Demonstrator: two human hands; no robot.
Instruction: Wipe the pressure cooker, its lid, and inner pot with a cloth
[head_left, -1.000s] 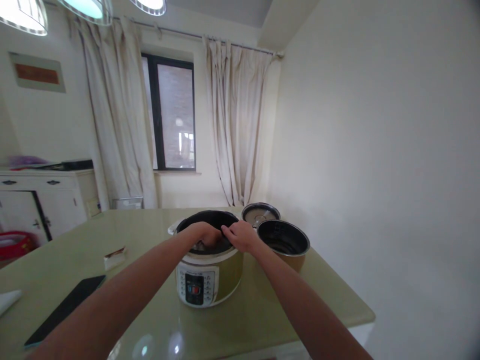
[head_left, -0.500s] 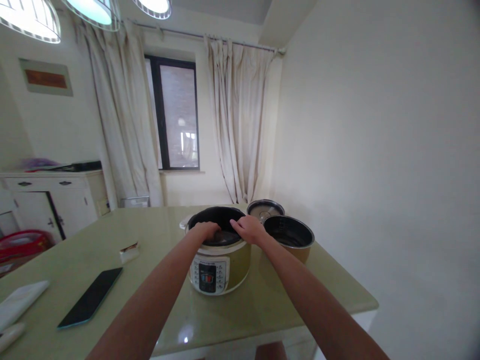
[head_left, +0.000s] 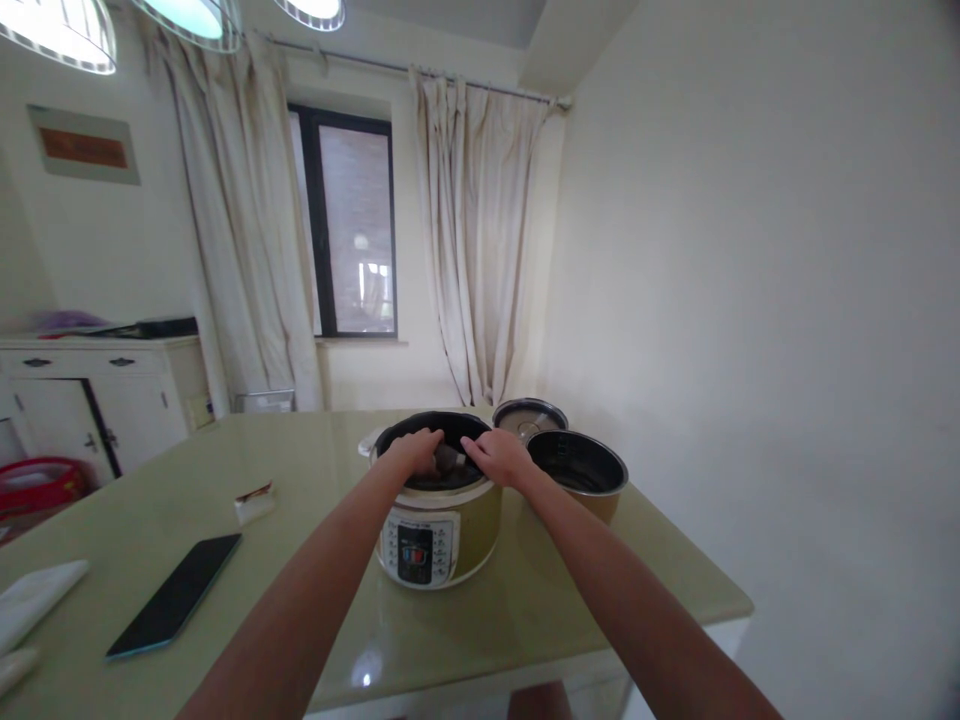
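Observation:
A gold electric pressure cooker with a front control panel stands open on the green table. Both my hands reach into its dark mouth. My left hand is curled over the near rim, fingers bent down inside. My right hand rests on the right rim, fingers closed toward a small grey object between the two hands. What that object is I cannot make out. To the right of the cooker stands a separate inner pot, and a round metal lid lies behind it.
A dark phone lies on the table at the left, with a small wrapped packet beyond it and white cloth at the far left edge. A white cabinet and curtained window stand behind; a wall runs along the right.
The view stepped back and steadied. My hands stayed in the cooker's mouth; a small grey object now shows between them where only the dark interior showed before.

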